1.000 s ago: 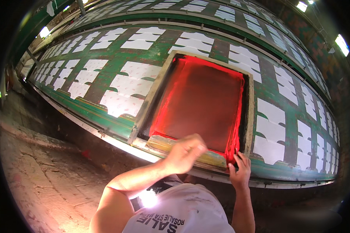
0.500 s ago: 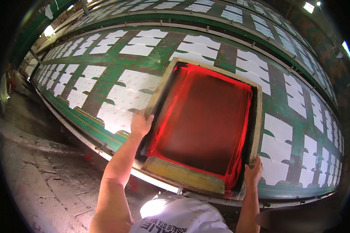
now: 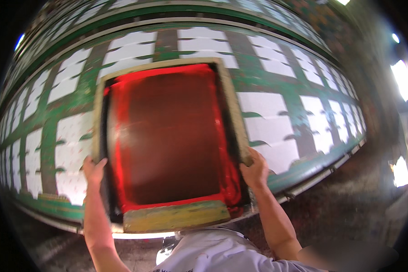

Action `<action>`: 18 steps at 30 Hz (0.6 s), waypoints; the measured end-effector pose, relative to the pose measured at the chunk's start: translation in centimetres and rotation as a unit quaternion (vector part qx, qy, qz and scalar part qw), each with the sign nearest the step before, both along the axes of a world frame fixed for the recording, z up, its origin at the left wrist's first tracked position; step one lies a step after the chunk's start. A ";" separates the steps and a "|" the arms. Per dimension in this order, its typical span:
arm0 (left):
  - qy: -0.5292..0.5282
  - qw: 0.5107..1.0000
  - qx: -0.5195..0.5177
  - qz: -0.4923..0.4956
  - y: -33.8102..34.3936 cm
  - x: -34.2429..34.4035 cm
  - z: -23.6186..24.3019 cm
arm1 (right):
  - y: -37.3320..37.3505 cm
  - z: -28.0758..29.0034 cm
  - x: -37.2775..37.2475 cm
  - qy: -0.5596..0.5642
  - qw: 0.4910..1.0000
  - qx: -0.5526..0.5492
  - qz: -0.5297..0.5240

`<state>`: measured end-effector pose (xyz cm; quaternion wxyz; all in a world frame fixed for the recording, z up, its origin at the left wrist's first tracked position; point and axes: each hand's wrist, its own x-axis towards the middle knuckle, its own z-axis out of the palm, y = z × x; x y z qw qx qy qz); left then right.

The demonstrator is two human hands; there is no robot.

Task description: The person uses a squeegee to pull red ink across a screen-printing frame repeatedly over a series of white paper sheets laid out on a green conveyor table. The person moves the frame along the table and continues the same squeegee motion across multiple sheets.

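A screen-printing frame (image 3: 233,106) with wooden sides is in front of me, over the long table. Bright red ink borders its dark red mesh (image 3: 170,136). A yellow-stained board (image 3: 177,219) lies along its near end; whether it is part of the frame, I cannot tell. My left hand (image 3: 94,170) is closed round the left side, thumb on top, and my right hand (image 3: 255,168) grips the right side likewise. White cut cloth-like pieces lie beside it: those on the left (image 3: 72,147) carry small red marks, those on the right (image 3: 268,129) look plain. What lies under the frame is hidden.
More rows of white pieces (image 3: 208,45) cover the green, worn table (image 3: 258,84). Behind it runs a rail (image 3: 167,21), with another table of pieces beyond. The near table edge (image 3: 303,186) curves away to the right, above a dark floor (image 3: 344,199).
My view has turned, and the frame now appears farther left and straighter. It has shifted rightward along the table, past more red-marked pieces. Both hands keep hold of its sides.
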<state>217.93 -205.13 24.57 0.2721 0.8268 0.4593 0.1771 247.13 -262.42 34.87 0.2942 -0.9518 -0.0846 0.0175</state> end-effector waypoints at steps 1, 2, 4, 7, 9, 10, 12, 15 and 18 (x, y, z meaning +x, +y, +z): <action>0.000 1.000 0.010 0.002 0.4 -0.1 -0.2 | -0.2 1.0 0.0 -0.028 0.999 -0.002 0.016; -0.024 1.000 0.007 -0.009 0.7 -0.3 -0.2 | -0.5 1.9 -0.1 -0.022 1.000 -0.003 0.014; -0.039 0.999 -0.018 0.000 0.8 -0.1 0.2 | -1.0 3.4 0.5 -0.042 0.998 0.003 0.044; -0.071 0.997 -0.039 0.014 -0.5 1.5 1.6 | -2.5 4.5 2.9 -0.051 0.998 0.010 0.031; -0.096 0.994 -0.048 0.013 -2.3 3.3 2.6 | -4.3 4.7 4.8 -0.075 0.996 0.027 0.033; -0.095 0.995 -0.030 0.006 -3.4 4.5 3.2 | -5.6 4.8 5.8 -0.074 0.996 0.027 0.031; -0.091 0.996 -0.003 -0.003 -6.1 7.0 3.9 | -8.4 4.6 8.1 -0.053 0.998 0.022 0.017; -0.104 0.994 0.015 -0.014 -11.5 10.9 4.4 | -13.1 3.8 11.6 -0.059 0.998 0.036 0.000; -0.081 0.996 0.023 0.006 -17.4 14.6 4.8 | -18.1 2.9 15.0 -0.054 0.998 0.035 -0.019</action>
